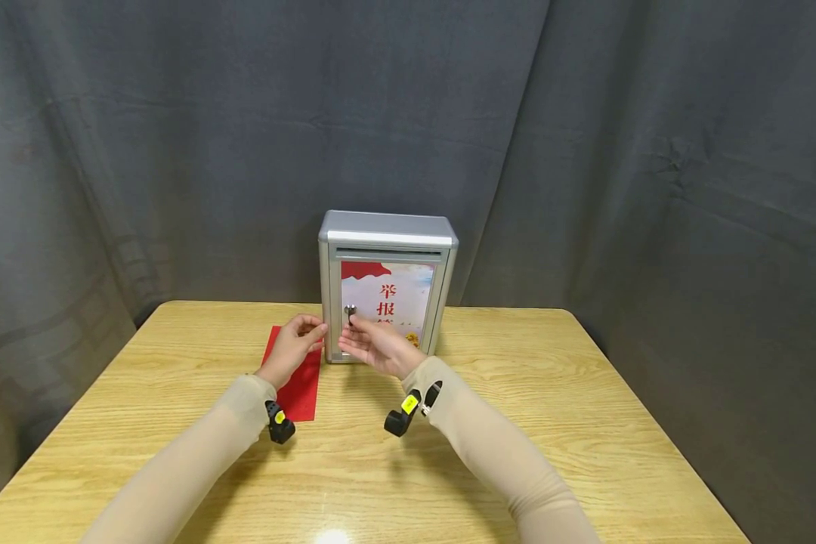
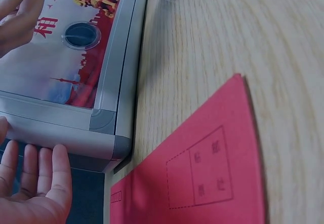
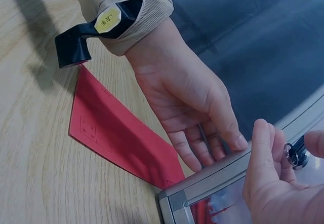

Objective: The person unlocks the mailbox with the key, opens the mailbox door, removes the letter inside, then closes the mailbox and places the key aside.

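Observation:
A silver metal box (image 1: 389, 234) with a slot near its top and red Chinese characters on its door stands upright at the back of the table. My right hand (image 1: 378, 344) is at the door's left part, thumb and finger pinching a black-headed key (image 3: 299, 145) at the lock (image 1: 350, 309). Its other fingers stretch out loosely. Beside the box's left side is my left hand (image 1: 291, 349), its fingertips against the silver wall and its fingers only gently bent. Under and in front of that hand, a red envelope (image 1: 302, 393) lies flat on the table.
The wooden table (image 1: 530, 423) extends to both sides of the box and toward me. Dark grey curtains (image 1: 245, 151) hang behind and around it. A wrist camera (image 1: 280, 427) sticks out from the left sleeve, another camera (image 1: 401, 417) from the right.

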Available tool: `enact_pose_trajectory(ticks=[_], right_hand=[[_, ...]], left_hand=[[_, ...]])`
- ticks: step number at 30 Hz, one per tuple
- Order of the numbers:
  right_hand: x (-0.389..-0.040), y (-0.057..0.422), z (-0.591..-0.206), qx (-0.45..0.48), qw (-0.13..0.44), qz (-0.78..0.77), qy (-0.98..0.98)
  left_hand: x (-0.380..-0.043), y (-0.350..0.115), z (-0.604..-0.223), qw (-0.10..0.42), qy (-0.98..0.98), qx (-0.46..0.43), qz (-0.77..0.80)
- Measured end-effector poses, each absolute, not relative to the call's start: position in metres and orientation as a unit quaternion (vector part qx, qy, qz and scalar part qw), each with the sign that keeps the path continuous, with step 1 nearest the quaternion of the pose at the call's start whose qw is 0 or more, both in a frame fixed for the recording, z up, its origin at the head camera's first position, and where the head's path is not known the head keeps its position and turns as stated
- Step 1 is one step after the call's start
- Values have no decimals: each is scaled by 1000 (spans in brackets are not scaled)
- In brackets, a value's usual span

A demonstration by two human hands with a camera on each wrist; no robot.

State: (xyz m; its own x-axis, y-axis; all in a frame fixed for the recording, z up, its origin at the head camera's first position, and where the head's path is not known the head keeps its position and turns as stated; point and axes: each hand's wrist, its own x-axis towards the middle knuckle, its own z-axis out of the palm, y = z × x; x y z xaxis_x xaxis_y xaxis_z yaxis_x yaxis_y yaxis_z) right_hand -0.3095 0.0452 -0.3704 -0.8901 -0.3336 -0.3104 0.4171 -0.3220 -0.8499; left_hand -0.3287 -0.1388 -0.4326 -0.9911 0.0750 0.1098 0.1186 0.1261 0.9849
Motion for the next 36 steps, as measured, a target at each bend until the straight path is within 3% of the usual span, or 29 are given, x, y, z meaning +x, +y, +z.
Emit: enact_pose_trajectory(ticks=[23, 36], right_hand=[[-314, 42, -374, 58, 213, -819, 530], [-312, 33, -373, 43, 158, -802, 574]], left_hand=[[-328, -138, -433, 24, -754, -72, -652], [-330, -138, -435, 28, -752, -69, -655]])
